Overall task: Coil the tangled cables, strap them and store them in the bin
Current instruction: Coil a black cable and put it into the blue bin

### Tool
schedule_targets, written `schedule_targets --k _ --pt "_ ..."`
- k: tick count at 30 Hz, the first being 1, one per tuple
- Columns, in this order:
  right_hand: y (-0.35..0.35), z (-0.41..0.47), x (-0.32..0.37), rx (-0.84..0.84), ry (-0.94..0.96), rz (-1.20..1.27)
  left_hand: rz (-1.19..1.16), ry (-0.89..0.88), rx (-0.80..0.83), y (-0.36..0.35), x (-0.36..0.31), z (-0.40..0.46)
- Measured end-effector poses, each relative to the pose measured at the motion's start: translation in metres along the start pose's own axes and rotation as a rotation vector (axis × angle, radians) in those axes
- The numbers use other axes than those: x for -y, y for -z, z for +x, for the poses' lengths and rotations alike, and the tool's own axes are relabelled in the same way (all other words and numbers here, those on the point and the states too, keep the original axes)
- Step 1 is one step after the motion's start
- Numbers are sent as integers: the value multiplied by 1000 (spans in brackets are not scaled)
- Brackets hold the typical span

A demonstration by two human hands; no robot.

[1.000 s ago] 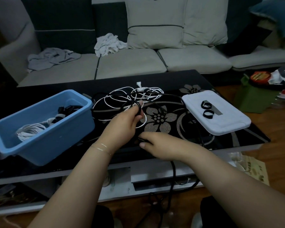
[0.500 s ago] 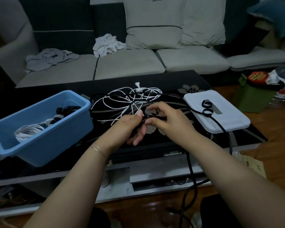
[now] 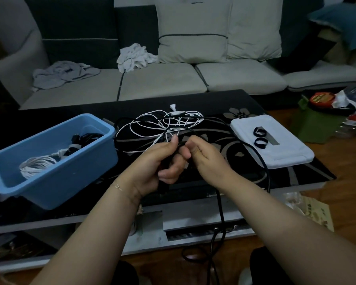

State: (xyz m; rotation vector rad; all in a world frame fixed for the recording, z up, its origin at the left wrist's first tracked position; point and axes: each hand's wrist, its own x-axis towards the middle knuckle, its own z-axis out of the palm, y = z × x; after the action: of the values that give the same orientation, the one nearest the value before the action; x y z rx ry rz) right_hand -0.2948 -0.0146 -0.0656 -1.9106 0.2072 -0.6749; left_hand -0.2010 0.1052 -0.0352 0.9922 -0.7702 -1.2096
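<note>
Black cable (image 3: 220,204): held at the middle of the tabletop (image 3: 292,177) between both hands, its slack dropping over the front edge to loops on the floor, another run curving past the white lid. Left hand (image 3: 154,163): fingers curled round the black cable, thumb pressed on top, palm turned inward. Right hand (image 3: 209,159): fingers curled, pinching the same black cable just beside the left hand's thumb; the two hands touch at the knuckles. White cable (image 3: 164,125): loose tangle lying on the tabletop just behind the hands, a small white plug at its far edge, strands of black cable crossing it. Blue bin (image 3: 70,177): on the left of the tabletop, near the left hand, holding one coiled white cable (image 3: 37,166) and some dark items toward its back that are too dim to tell apart. White lid (image 3: 275,153): flat on the right of the tabletop, carrying two black straps (image 3: 259,137) rolled into rings, side by side. Sofa (image 3: 162,83): behind the tabletop, with pale cushions (image 3: 193,31), a grey cloth (image 3: 62,73) and a white cloth (image 3: 134,56) on its seat. Green stool (image 3: 317,124): on the floor at far right, cluttered on top.
</note>
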Motion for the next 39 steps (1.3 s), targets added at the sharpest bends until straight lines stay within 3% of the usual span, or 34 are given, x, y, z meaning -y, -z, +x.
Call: schedule_targets --k 6,10,14,19,22,27,30,35,39 --pt "-9 2 11 84 -174 315 -6 -19 -153 -14 3 3" --pt "-23 3 9 -100 -254 366 -87 -69 -240 -18 6 9" --pt "-28 3 8 -158 -290 412 -231 -95 -215 -14 2 14" --pt "-21 3 17 -168 -406 473 -176 -39 -115 -12 -2 12" --pt "-14 2 22 -153 -380 516 -135 30 -78 -6 -7 6" --pt "-15 5 11 -211 -318 338 -327 29 -65 -8 -4 10" --pt "-18 8 7 -231 -377 430 -343 -9 -51 -9 -1 13" --pt "-26 7 5 -59 -371 506 -276 -180 -169 -12 -3 14" --pt "-38 -4 3 211 -380 418 -287 -322 -331 -3 -11 13"
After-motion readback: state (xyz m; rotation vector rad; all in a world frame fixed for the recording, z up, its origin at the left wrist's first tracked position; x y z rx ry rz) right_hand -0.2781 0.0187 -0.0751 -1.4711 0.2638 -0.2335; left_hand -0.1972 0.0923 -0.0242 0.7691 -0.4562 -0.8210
